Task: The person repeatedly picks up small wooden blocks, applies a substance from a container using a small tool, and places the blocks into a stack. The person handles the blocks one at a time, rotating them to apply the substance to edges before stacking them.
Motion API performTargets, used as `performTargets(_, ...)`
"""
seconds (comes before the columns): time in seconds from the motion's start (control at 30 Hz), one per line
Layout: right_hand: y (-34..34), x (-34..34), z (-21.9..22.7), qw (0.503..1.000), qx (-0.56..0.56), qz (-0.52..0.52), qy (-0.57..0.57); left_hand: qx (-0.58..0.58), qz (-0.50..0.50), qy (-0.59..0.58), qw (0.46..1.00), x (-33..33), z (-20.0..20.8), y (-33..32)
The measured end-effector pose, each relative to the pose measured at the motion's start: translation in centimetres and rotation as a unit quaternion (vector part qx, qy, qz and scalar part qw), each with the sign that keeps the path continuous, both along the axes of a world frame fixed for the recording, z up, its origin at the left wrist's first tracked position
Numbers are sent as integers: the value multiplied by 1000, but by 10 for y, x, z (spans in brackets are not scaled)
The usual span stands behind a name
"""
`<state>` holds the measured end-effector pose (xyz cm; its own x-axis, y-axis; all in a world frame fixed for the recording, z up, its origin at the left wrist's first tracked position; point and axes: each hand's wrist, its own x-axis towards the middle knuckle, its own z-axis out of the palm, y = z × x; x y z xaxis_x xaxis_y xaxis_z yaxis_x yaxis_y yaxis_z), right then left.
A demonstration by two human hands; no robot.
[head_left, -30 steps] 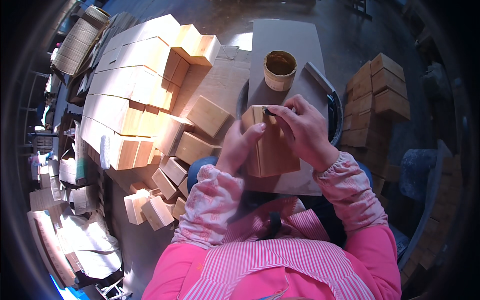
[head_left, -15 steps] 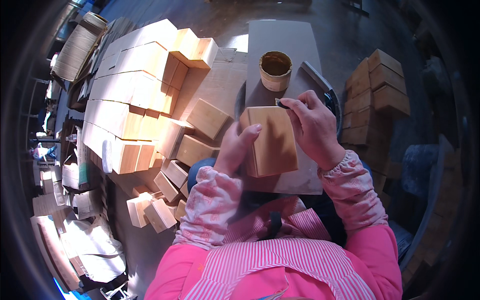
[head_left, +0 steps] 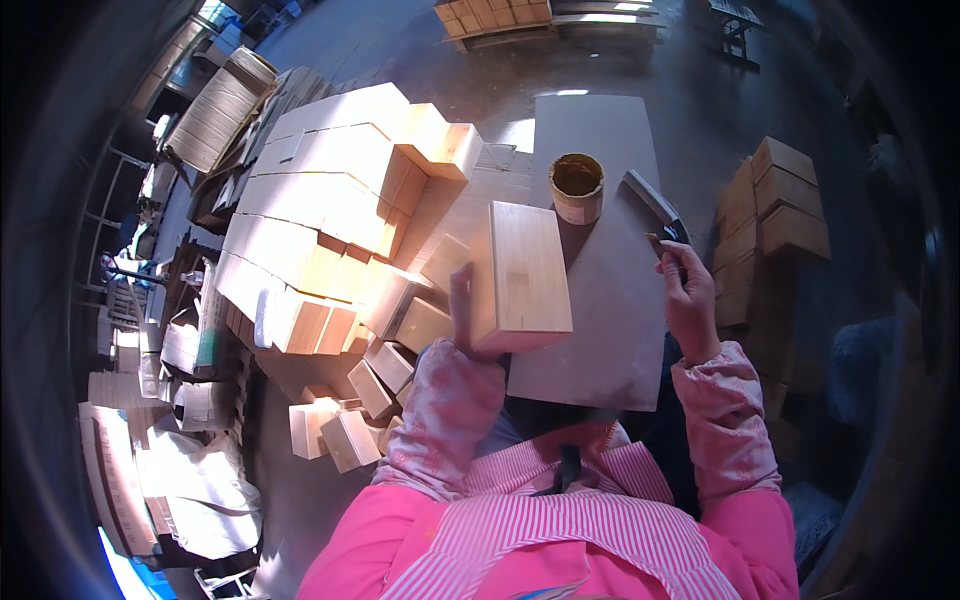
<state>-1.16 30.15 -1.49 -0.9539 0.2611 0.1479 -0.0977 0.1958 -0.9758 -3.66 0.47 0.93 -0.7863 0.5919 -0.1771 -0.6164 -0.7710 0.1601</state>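
My left hand is closed round the left side of a pale wooden box, holding it tilted above a grey board. The box's smooth, closed faces show; its far side is hidden. Out to the right, clear of the box, my right hand pinches a small thin tool like a scraper, with a dark handle mostly covered by the fingers. Beyond the box, a round tub with a brown-stained inside stands on the board.
A big stack of wooden boxes rises at the left, with several loose boxes beside it. A long grey bar lies at the board's right edge. More boxes are piled at the right. A pallet of boxes stands far off.
My right hand has drawn away from the box to the right with the tool. My left hand has turned and tilted the box, so another face shows. The whole view has shifted, showing more floor beyond.
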Motion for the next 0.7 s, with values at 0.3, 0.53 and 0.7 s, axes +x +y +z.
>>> performTargets(0.3,1,-4,-11,1000,25,7,-1,-84,73,65,992,0,-6,2)
performTargets(0.53,-5,-8,-15,995,-75,61,-21,-66,52,43,996,5,13,12)
performTargets(0.7,-31,2,-3,981,-120,150,-6,-238,46,-1,970,15,20,22)
